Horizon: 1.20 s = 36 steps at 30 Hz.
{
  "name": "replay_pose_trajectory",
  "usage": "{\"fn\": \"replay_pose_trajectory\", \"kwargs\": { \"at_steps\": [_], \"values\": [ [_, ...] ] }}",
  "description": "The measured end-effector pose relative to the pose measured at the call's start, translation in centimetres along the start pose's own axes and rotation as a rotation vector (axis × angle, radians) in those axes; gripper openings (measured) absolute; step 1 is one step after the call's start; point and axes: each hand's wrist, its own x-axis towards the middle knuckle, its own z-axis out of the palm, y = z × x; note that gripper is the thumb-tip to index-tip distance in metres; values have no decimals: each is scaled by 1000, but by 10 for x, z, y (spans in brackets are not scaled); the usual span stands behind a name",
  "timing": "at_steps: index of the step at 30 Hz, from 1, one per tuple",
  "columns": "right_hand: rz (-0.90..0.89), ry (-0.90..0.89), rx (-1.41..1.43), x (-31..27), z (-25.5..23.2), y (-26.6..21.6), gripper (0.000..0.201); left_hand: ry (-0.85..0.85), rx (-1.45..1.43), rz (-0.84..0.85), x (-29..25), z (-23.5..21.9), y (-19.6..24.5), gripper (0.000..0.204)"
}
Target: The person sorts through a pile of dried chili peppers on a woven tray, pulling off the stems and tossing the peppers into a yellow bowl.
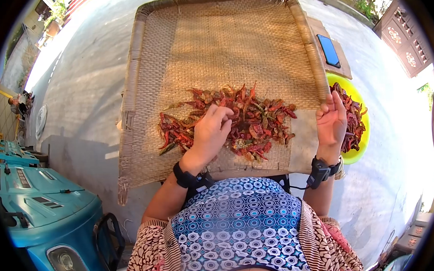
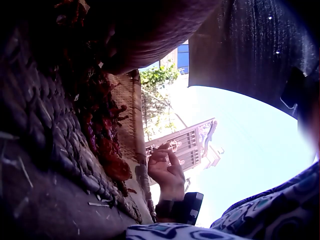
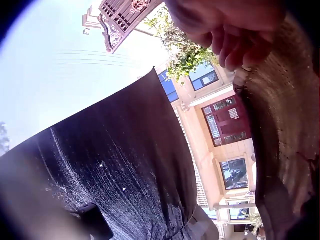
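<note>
A woven bamboo tray (image 1: 232, 43) lies in front of me, with a heap of dried red chilies (image 1: 262, 124) on its near half. My left hand (image 1: 211, 133) is over the left-middle of the heap, back of the hand up and fingers bent down towards the chilies; I cannot tell whether it pinches one. Raised at the tray's right edge, my right hand (image 1: 331, 121) has its palm facing inwards and its fingers loosely bent, with nothing seen in it. Beside it stands a yellow-green basin (image 1: 365, 134) holding more dried chilies (image 1: 353, 122).
A phone (image 1: 328, 50) rests on a cardboard piece (image 1: 344, 71) by the tray's right rim. A flat tan piece (image 1: 306, 136) covers the tray's near right corner. To the left stands a teal vehicle (image 1: 50, 201). Concrete ground (image 1: 80, 112) surrounds the tray.
</note>
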Motion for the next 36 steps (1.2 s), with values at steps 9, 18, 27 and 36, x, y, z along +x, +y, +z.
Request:
{"fn": "replay_pose_trajectory", "kwargs": {
  "at_steps": [9,18,27,36],
  "values": [
    [63,-390,-1628,-36,71,50,24,-140,111,-74,-1,-5,4,23],
    [-155,-363,-1777,-45,74,76,29,-30,39,12,-1,-3,4,18],
    [-93,-289,-1421,-48,80,80,30,-1,-473,-274,1,1,5,22],
    [122,-478,-1052,-49,92,85,26,-182,-643,-265,3,-5,13,28]
  ]
}}
